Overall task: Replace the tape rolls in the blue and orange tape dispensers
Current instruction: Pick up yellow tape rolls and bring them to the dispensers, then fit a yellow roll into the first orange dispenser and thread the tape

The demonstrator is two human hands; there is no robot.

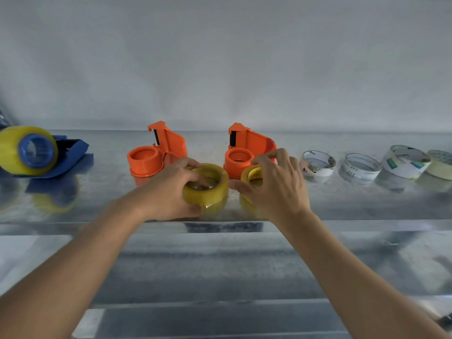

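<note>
Two orange tape dispensers stand on the shiny metal shelf (367, 206), one at centre left (156, 155) and one at centre right (247, 148); both hubs are bare. In front of them my left hand (171, 192) grips a yellow tape roll (210, 189) lying flat. My right hand (274, 187) holds a second yellow tape roll (252, 177), tilted on edge just before the right dispenser. At the far left a blue tape dispenser (58, 162) lies with a yellow roll (14, 150) on its hub.
To the right sit three spent cardboard tape cores (318, 163) (359, 166) (404, 161) and a pale roll (440, 167) at the frame edge. A white wall rises behind the shelf. The shelf's front lip runs just under my wrists, with more metal surface below.
</note>
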